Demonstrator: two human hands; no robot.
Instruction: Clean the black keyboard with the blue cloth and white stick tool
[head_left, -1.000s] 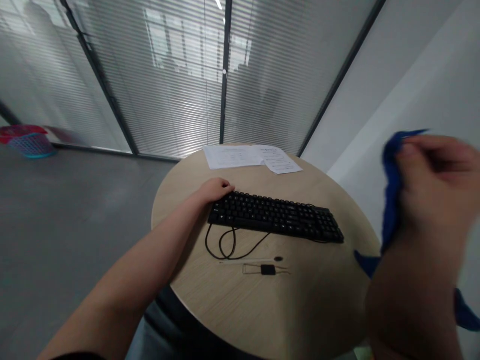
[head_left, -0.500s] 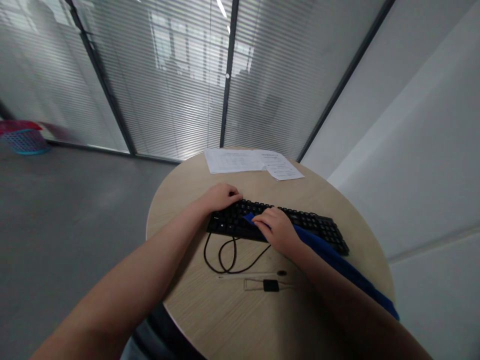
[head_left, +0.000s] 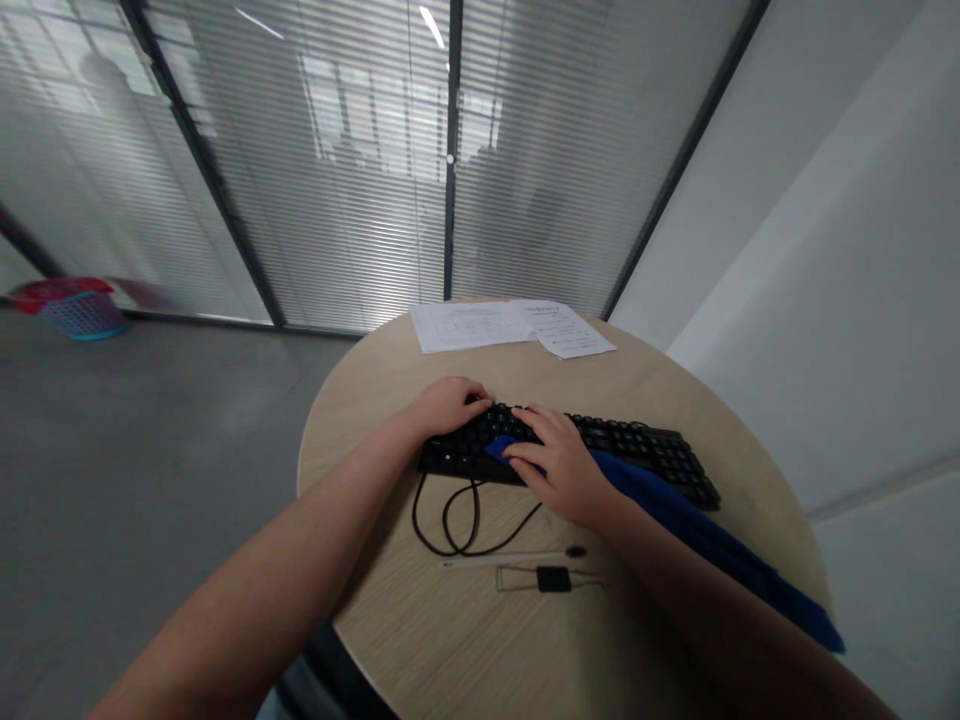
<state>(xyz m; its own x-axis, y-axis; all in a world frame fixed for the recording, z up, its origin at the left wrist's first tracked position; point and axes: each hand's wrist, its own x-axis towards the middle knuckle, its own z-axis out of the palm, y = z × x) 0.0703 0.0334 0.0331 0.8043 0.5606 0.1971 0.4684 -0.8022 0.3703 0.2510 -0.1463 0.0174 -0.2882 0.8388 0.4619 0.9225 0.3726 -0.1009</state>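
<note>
A black keyboard (head_left: 637, 443) lies across the round table. My left hand (head_left: 451, 404) grips its far left corner, the fingers curled over the top edge. Over the middle keys is my right hand (head_left: 559, 463), thumb and fingers closed on a blue cloth (head_left: 675, 500), with one finger stretched toward the upper keys. One corner of the cloth pokes out left of the thumb. The rest trails beneath my right forearm to the table's right edge. Below the keyboard, its black cable (head_left: 472, 520) lies in loops.
Near me on the table (head_left: 420, 640) lie a black binder clip (head_left: 553, 579) with wire handles and a thin white stick (head_left: 502, 560) with a dark end. Printed papers (head_left: 480, 326) rest at the far edge. A basket (head_left: 86, 313) stands on the floor by the blinds.
The fingers of my right hand have spread, and one now reaches farther up the keys. My left hand keeps its place on the keyboard corner. The whole view has shifted slightly.
</note>
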